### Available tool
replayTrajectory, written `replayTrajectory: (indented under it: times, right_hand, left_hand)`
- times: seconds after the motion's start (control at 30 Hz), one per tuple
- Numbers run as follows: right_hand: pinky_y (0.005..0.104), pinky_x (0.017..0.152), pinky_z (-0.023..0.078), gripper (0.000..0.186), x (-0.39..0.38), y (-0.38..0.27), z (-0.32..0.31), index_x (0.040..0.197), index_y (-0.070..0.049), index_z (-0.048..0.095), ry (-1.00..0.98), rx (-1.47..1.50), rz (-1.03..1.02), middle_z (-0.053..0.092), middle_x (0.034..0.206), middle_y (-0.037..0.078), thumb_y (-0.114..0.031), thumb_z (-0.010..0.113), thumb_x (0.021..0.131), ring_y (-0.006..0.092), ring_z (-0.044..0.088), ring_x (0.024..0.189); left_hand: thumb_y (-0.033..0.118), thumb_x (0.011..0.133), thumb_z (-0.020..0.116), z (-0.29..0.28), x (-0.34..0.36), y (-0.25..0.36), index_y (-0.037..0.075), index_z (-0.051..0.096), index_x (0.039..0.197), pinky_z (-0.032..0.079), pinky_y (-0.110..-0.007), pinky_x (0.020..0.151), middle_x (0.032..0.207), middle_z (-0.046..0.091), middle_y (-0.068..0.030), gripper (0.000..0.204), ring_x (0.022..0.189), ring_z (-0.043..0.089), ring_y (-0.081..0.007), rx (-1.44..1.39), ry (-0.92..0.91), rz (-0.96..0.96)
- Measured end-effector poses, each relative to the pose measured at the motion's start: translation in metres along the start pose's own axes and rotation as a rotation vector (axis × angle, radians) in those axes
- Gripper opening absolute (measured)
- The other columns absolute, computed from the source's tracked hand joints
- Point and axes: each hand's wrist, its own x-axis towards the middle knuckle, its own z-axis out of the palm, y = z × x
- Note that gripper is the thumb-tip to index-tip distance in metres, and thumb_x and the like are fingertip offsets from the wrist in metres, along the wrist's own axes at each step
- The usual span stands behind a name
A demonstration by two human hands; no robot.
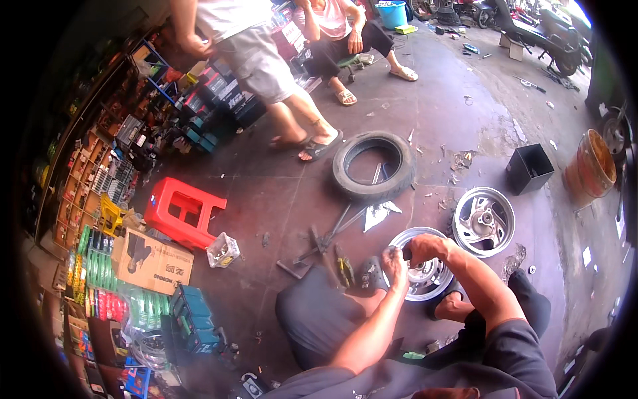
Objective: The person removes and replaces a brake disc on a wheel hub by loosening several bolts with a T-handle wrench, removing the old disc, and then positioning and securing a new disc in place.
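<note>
My left hand [395, 262] and my right hand [428, 247] are close together over the upper left of a silver motorcycle wheel rim [436, 290] between my feet. Both look closed. A small dark piece [407, 253] shows between them, too small to name; whether it touches the rim I cannot tell. To the right of my right hand, a second silver rim [484, 221] with curved spokes lies flat. Beyond the hands a black tyre [342, 174] lies on its side with metal bars inside its ring. Pliers [344, 268] with yellowish handles lie to the left of my left hand.
A metal tool with crossed bars [323, 241] rests on the floor, left of a white scrap [380, 216]. Farther left stand a red stool [179, 211] and a cardboard box [155, 261]. A black bin [530, 168] stands at right. One person [256, 60] stands ahead; another [339, 36] sits.
</note>
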Motion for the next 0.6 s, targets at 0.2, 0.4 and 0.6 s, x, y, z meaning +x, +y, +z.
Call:
replayTrajectory:
  times: [0.2,0.4,0.6]
  right_hand:
    - [0.0428,0.072,0.053,0.034,-0.016,-0.009,0.015,0.092,-0.004,0.073,0.250,0.184,0.145,0.069,0.080,0.020,-0.027,0.069,0.068,0.0338,0.069,0.079]
    - [0.0393,0.076,0.051,0.049,0.034,-0.059,0.106,0.119,-0.006,0.062,1.185,1.020,0.613,0.067,0.089,0.023,-0.031,0.068,0.077,0.0291,0.067,0.082]
    - [0.0408,0.100,0.038,0.068,-0.004,-0.041,0.113,0.138,-0.008,0.040,1.461,1.442,0.326,0.052,0.125,0.020,-0.022,0.062,0.075,0.0329,0.048,0.119]
  left_hand:
    - [0.007,0.088,0.047,0.013,0.017,0.004,-0.004,0.055,0.112,0.046,-0.042,0.087,0.102,0.062,-0.0240,0.027,0.096,0.061,-0.0341,0.301,-0.034,0.061]
    - [0.000,0.084,0.047,0.065,0.083,0.022,-0.003,0.055,0.122,0.049,-0.040,0.089,0.107,0.063,-0.0244,0.038,0.100,0.062,-0.0362,0.751,-0.976,0.337]
    - [0.025,0.096,0.053,0.075,0.059,0.018,0.007,0.056,0.124,0.051,-0.040,0.080,0.103,0.065,-0.0102,0.034,0.093,0.062,-0.0240,0.072,-0.989,-0.370]
